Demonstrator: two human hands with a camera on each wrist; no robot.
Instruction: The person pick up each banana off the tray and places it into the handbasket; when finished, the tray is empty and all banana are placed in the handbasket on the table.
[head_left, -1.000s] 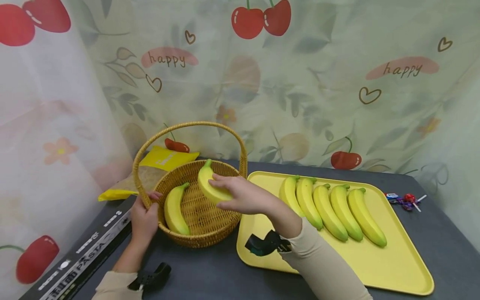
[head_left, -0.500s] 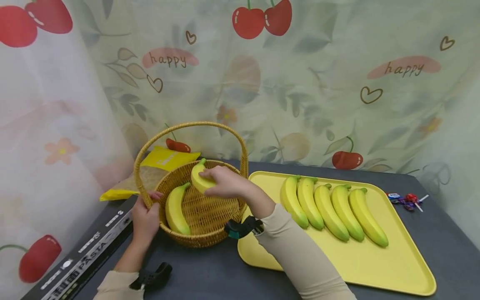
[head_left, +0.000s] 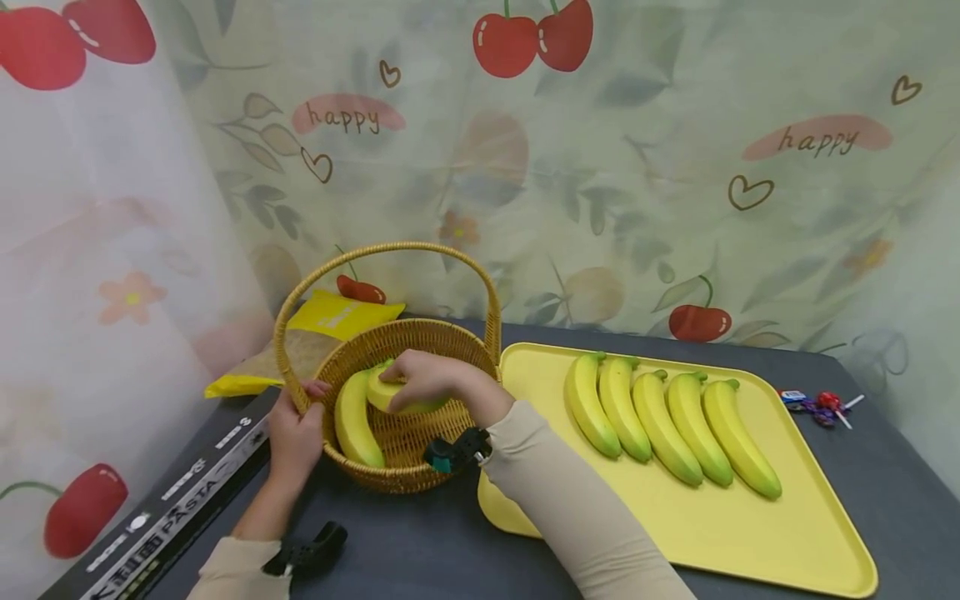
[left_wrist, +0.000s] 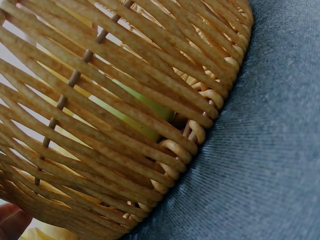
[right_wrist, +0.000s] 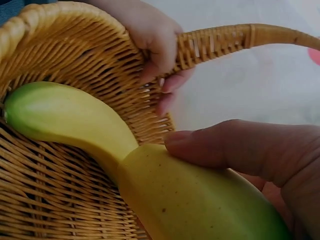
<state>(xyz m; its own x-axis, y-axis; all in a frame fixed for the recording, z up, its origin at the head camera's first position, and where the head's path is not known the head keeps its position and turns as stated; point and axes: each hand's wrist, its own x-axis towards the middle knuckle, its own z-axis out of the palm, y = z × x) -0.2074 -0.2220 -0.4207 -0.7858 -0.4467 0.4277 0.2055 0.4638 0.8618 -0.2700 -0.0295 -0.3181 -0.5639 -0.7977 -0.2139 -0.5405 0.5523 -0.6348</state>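
Note:
A wicker basket (head_left: 441, 335) with an arched handle stands on the dark grey table. My left hand (head_left: 300, 408) grips its left rim where the handle joins, and its fingers (right_wrist: 160, 47) show at the handle in the right wrist view. My right hand (head_left: 408, 385) reaches into the basket, thumb and fingers round a yellow-green banana (head_left: 390, 400) (right_wrist: 200, 200). That banana lies low against a second banana (head_left: 351, 417) (right_wrist: 65, 117) resting by the left wall. The left wrist view shows the basket's woven wall (left_wrist: 125, 145) with a banana (left_wrist: 145, 107) behind the weave.
A yellow tray (head_left: 750, 533) right of the basket holds several bananas (head_left: 660, 421) in a row. A yellow packet (head_left: 337, 315) lies behind the basket, a black pasta box (head_left: 165, 500) at the front left, wrapped sweets (head_left: 813, 402) at the far right. A printed curtain backs the table.
My right hand has carried its banana down from above the rim into the basket, beside the other banana. The left hand has kept its grip on the rim.

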